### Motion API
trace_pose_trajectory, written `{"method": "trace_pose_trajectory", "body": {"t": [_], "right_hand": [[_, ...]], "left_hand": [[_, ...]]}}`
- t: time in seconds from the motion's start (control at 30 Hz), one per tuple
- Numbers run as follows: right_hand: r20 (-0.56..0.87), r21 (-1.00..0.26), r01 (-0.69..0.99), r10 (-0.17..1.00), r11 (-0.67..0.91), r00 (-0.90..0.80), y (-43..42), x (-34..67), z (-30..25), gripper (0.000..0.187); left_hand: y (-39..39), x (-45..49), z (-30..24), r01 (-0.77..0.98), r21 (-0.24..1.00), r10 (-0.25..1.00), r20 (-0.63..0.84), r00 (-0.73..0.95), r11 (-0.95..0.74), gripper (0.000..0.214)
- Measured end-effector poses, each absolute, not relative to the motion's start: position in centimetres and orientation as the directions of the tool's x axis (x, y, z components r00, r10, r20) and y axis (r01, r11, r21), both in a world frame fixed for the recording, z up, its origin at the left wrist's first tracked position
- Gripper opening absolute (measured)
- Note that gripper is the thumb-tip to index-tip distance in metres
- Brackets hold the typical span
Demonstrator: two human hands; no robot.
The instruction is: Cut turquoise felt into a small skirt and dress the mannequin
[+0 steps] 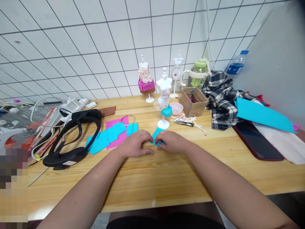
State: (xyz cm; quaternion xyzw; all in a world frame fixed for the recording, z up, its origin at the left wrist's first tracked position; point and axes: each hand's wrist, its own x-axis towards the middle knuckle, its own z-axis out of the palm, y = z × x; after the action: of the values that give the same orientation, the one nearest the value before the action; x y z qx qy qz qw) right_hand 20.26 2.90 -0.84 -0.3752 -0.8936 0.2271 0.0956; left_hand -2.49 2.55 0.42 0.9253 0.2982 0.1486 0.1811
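Note:
On the wooden table a small piece of blue crepe paper (157, 132) lies between my two hands. My right hand (173, 142) has its fingers curled together on the paper's right side. From the other side my left hand (133, 143) reaches in, thumb and fingers apart, fingertips at the paper's left edge. Just behind stands a white miniature dress form (164, 88) with a puffed blue paper piece (166, 111) round its lower part. To the left, several blue paper pieces (111, 133) overlap a magenta sheet (122, 138), with a thin wire ring (128, 120) on top.
Behind are a dressed form (146, 81), a bare one (176, 71), a pink dish (176, 108), a cardboard box (193, 103) and thread snips (184, 123). A black headset (73, 156) sits left; a plaid cloth (220, 108) and phone (258, 143) lie right.

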Motion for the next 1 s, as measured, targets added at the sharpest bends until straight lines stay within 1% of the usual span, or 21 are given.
{"method": "trace_pose_trajectory", "body": {"t": [0.03,0.1,0.2,0.27,0.33,0.43,0.5,0.6,0.63,0.67,0.7,0.73,0.83,0.87,0.93,1.0], "right_hand": [[0.012,-0.477,0.621,0.711,0.622,-0.703,2.9,20.3,-0.8,0.021],[0.027,-0.472,0.613,0.705,0.634,-0.709,2.9,20.3,-0.6,0.023],[0.032,-0.451,0.622,0.708,0.64,-0.706,2.6,20.4,-0.3,0.022],[0.05,-0.429,0.638,0.722,0.64,-0.691,2.5,20.4,-0.2,0.02],[0.065,-0.398,0.659,0.736,0.638,-0.674,2.3,20.5,-0.1,0.024],[0.057,-0.345,0.688,0.746,0.639,-0.664,2.3,20.4,-0.2,0.025],[0.051,-0.322,0.703,0.753,0.635,-0.656,2.3,20.3,-0.3,0.022],[0.042,-0.329,0.719,0.77,0.612,-0.636,2.5,20.3,-0.4,0.025],[0.038,-0.338,0.722,0.775,0.604,-0.631,2.5,20.3,-0.4,0.026],[0.035,-0.348,0.723,0.779,0.597,-0.626,2.6,20.3,-0.5,0.026],[0.032,-0.361,0.723,0.782,0.59,-0.622,2.6,20.4,-0.5,0.026],[0.029,-0.374,0.722,0.785,0.583,-0.619,2.6,20.4,-0.5,0.025],[0.022,-0.425,0.719,0.8,0.55,-0.6,2.5,20.4,-0.5,0.028],[0.02,-0.442,0.721,0.81,0.534,-0.587,2.5,20.4,-0.5,0.031],[0.019,-0.468,0.73,0.832,0.498,-0.555,2.5,20.3,-0.4,0.036],[0.005,-0.474,0.743,0.845,0.473,-0.534,2.6,20.2,-0.3,0.032]], "left_hand": [[2.7,-2.4,0.2,0.532,0.404,0.621,0.125,0.774,-0.744,0.037],[2.9,-2.2,-0.2,0.572,0.358,0.636,0.085,0.767,-0.738,0.034],[3.1,-2.1,-0.6,0.583,0.288,0.627,0.087,0.774,-0.76,0.021],[3.1,-2.1,-0.7,0.591,0.249,0.627,0.099,0.773,-0.767,0.019],[3.0,-2.0,-0.7,0.598,0.231,0.632,0.116,0.766,-0.767,0.022],[2.9,-1.7,-0.7,0.597,0.279,0.649,0.152,0.746,-0.752,0.02],[2.8,-1.6,-0.6,0.603,0.346,0.679,0.163,0.716,-0.719,0.019],[2.6,-1.6,-0.6,0.619,0.473,0.746,0.135,0.652,-0.627,0.018],[2.6,-1.6,-0.6,0.621,0.504,0.762,0.124,0.636,-0.6,0.022],[2.5,-1.6,-0.6,0.622,0.521,0.77,0.113,0.628,-0.584,0.031],[2.5,-1.6,-0.7,0.628,0.523,0.775,0.106,0.623,-0.576,0.039],[2.4,-1.6,-0.7,0.638,0.514,0.779,0.104,0.618,-0.574,0.041],[2.5,-1.4,-1.1,0.672,0.49,0.805,0.11,0.583,-0.555,0.027],[2.6,-1.3,-1.2,0.678,0.495,0.814,0.115,0.569,-0.544,0.027],[2.7,-1.2,-1.4,0.676,0.513,0.824,0.118,0.555,-0.529,0.033],[2.8,-1.2,-1.6,0.667,0.527,0.822,0.114,0.558,-0.527,0.038]]}}
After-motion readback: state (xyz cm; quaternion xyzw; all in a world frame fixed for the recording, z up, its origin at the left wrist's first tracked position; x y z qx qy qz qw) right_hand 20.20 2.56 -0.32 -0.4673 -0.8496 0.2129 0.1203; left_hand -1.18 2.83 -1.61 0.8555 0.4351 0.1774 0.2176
